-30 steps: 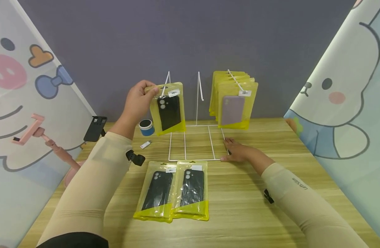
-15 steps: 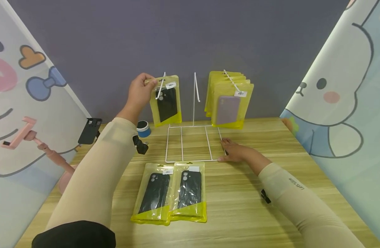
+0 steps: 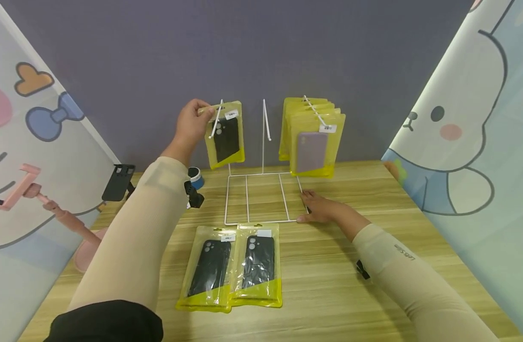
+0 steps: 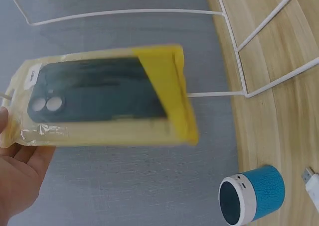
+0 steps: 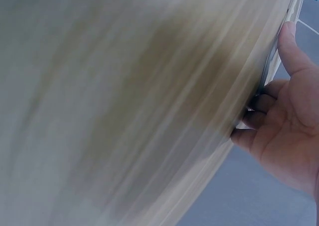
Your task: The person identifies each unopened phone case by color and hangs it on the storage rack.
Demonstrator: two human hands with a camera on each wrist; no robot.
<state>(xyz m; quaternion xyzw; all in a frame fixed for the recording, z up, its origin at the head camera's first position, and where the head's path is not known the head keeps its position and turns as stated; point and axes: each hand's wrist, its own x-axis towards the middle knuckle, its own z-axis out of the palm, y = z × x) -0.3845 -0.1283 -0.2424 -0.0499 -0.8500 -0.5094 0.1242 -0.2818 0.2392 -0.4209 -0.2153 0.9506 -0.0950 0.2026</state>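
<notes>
A yellow packet with a black phone case [image 3: 225, 134] hangs at the leftmost peg [image 3: 216, 119] of the white wire rack [image 3: 261, 194], which stands near the far edge of the wooden table [image 3: 330, 285]. The left hand [image 3: 192, 124] is raised at arm's length, its fingers and thumb pinching the packet's top left corner; the left wrist view shows the thumb on the clear top of the packet [image 4: 99, 101] and the palm [image 4: 20, 176] below it. The right hand [image 3: 319, 208] lies low on the table with fingers stretched out, pressing on the front right corner of the rack's wire base; in the right wrist view the picture is blurred, but the fingers [image 5: 289, 42] lie against the table edge of the wire.

The rack has three pegs: the left with the held packet, the middle one [image 3: 266, 119] bare, the right one bearing a stack of yellow packets [image 3: 312, 137], the front one with a lilac case; their number cannot be told. Two more packets with black cases [image 3: 231, 266] lie side by side on the table in front of the rack. One blue round speaker [image 4: 251, 195] stands left of the rack, with a white USB stick [image 4: 311, 183] just beside it.
</notes>
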